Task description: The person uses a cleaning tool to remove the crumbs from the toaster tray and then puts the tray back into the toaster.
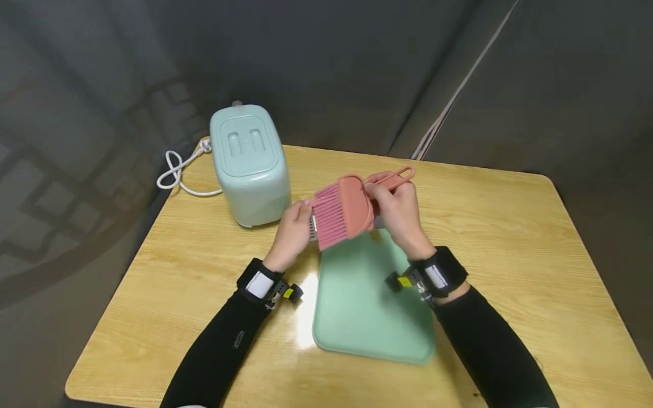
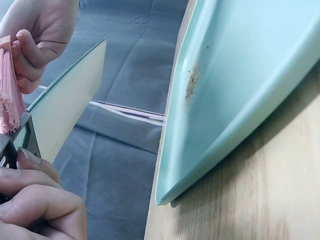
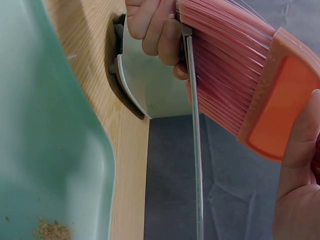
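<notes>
My right hand point(image 1: 400, 212) holds a pink brush point(image 1: 357, 207) by its looped handle, above the far end of a mint-green tray point(image 1: 372, 317). The left hand point(image 1: 291, 235) grips the dark slotted end of a thin flat plate point(image 2: 72, 97), which looks like a crumb tray. In the right wrist view that plate is seen edge-on, and the brush's pink bristles point(image 3: 227, 65) lie against its face near the gripped end. Brown crumbs point(image 2: 192, 82) sit in the green tray near one edge. Much of the plate is hidden behind the brush in the head view.
A pale green toaster point(image 1: 250, 164) with a lid on top stands at the back left. Its white cord point(image 1: 176, 173) lies coiled beside it. The wooden table point(image 1: 510, 255) backs onto a grey curtain point(image 1: 331, 73).
</notes>
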Available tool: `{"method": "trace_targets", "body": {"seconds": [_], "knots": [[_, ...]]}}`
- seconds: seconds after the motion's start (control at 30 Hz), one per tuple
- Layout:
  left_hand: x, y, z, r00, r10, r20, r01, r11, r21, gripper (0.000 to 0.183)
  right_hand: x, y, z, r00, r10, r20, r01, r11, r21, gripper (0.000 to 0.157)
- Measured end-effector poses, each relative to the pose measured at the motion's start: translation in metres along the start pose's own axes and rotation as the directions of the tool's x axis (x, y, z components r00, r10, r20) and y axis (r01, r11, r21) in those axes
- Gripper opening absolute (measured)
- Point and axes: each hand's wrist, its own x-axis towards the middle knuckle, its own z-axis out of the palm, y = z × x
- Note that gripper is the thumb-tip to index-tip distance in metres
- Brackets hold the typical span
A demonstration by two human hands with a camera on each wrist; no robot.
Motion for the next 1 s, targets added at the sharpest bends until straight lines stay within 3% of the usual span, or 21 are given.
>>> {"method": "trace_targets", "body": {"seconds": [0.1,0.47,0.73,1.0], "knots": [[-0.002,0.000,-0.003,1.000,-0.005,-0.015,0.005,1.000,-0.003,0.041,0.001,-0.001,0.002,1.000,0.007,0.006,-0.007,1.000,0.006,0.020],[-0.003,0.003,0.003,0.999,0.000,0.033,0.000,1.000,-0.014,0.044,-0.002,-0.002,-0.002,1.000,0.010,-0.022,-0.010,1.000,0.027,0.021],[-0.002,0.005,0.006,0.999,0.006,0.035,-0.005,1.000,-0.028,0.043,-0.003,0.002,-0.006,0.998,0.031,-0.049,-0.034,0.998,-0.055,0.022],[-0.006,0.005,0.005,0.999,-0.034,0.040,0.035,0.999,-0.022,0.042,-0.004,0.006,-0.010,0.999,0.041,-0.030,-0.043,0.996,-0.075,0.023]]}}
